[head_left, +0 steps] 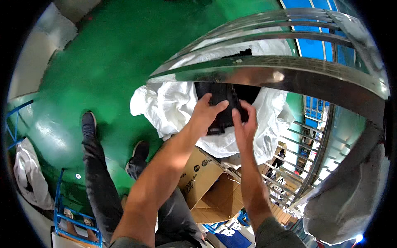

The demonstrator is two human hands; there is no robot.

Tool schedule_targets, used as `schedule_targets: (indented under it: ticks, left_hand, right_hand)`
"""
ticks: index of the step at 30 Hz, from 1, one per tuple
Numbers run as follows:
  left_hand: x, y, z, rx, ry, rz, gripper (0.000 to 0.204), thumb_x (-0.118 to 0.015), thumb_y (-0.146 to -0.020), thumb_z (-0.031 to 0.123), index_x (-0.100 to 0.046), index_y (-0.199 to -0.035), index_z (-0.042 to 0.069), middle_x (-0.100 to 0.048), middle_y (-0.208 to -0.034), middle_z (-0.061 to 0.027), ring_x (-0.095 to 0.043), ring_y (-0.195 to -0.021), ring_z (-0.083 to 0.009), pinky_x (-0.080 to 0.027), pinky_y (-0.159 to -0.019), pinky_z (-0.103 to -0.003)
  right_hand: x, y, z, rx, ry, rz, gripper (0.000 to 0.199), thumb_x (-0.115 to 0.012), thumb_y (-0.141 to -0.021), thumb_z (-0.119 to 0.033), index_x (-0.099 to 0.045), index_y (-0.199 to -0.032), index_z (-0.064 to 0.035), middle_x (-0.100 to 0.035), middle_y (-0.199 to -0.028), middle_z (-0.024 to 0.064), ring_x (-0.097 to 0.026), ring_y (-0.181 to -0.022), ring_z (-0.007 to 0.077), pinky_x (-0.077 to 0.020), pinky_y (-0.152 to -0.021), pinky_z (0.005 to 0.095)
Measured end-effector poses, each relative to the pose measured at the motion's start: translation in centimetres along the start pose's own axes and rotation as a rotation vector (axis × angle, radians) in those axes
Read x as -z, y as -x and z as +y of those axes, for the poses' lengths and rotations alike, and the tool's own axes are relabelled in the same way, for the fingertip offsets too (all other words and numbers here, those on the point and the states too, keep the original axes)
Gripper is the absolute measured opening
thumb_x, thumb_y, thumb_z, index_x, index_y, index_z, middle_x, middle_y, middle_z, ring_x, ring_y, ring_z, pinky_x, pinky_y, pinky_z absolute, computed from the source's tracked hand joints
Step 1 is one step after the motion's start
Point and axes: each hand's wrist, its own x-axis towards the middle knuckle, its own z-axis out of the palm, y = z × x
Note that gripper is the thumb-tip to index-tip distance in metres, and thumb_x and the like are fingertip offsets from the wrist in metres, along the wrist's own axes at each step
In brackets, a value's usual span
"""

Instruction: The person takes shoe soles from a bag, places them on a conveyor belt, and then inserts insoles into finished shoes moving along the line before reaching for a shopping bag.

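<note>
A black, flat-sided piece lies at the mouth of a white woven sack, under a metal bar. My left hand grips its near left side, thumb stretched across the top and the other fingers partly hidden. My right hand is closed on its right edge, between thumb and fingers. Whether this is one piece or several stacked together, I cannot tell. More dark material shows deeper inside the sack, partly covered by the bar.
The curved metal bar of a rack crosses above the sack. Below my forearms stands an open cardboard box. A grey cover hangs at the right. Blue metal frames stand lower left on the green floor.
</note>
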Motion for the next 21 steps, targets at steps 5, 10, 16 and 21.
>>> schedule_targets:
  ticks: [5, 10, 16, 21]
  left_hand:
    - [3.6, 13.0, -0.3, -0.079, 0.328, -0.015, 0.041, -0.066, -0.093, 0.010, -0.053, -0.131, -0.001, -0.067, -0.109, -0.0070, -0.066, -0.093, -0.0170, -0.055, -0.086, -0.033]
    - [4.2, 25.4, 4.3, -0.178, 0.057, 0.124, 0.045, -0.070, -0.092, 0.016, -0.057, -0.132, -0.002, -0.064, -0.115, -0.0033, -0.060, -0.102, -0.0114, -0.049, -0.089, -0.029]
    - [6.7, 35.5, 10.8, -0.367, -0.192, 0.191, 0.052, -0.073, -0.089, 0.012, -0.054, -0.136, -0.001, -0.058, -0.119, -0.0017, -0.056, -0.106, -0.0108, -0.046, -0.093, -0.026]
    - [9.6, 46.7, 18.8, -0.476, -0.287, 0.148, 0.054, -0.070, -0.088, 0.002, -0.052, -0.139, 0.000, -0.055, -0.125, -0.0030, -0.057, -0.110, -0.0133, -0.046, -0.096, -0.029]
  right_hand:
    - [0.6, 7.2, -8.9, 0.003, -0.300, -0.104, 0.032, -0.067, -0.087, -0.002, -0.055, -0.116, -0.0014, -0.060, -0.126, 0.0143, -0.056, -0.117, 0.0254, -0.0426, -0.101, 0.0349]
    - [2.0, 8.5, -16.8, -0.528, -0.680, -0.601, 0.076, -0.080, -0.078, -0.023, -0.042, -0.138, 0.0036, -0.051, -0.133, 0.0128, -0.050, -0.121, 0.0216, -0.0386, -0.104, 0.0346]
    - [-0.3, 8.8, -27.2, -0.696, -1.092, -0.975, 0.101, -0.083, -0.070, -0.018, -0.026, -0.151, 0.0019, -0.047, -0.138, 0.0147, -0.049, -0.126, 0.0266, -0.0385, -0.108, 0.0407]
    - [-5.4, 9.6, -36.8, -0.790, -1.346, -1.227, 0.090, -0.079, -0.070, -0.012, -0.033, -0.146, -0.0001, -0.055, -0.131, 0.0127, -0.056, -0.119, 0.0279, -0.0463, -0.103, 0.0444]
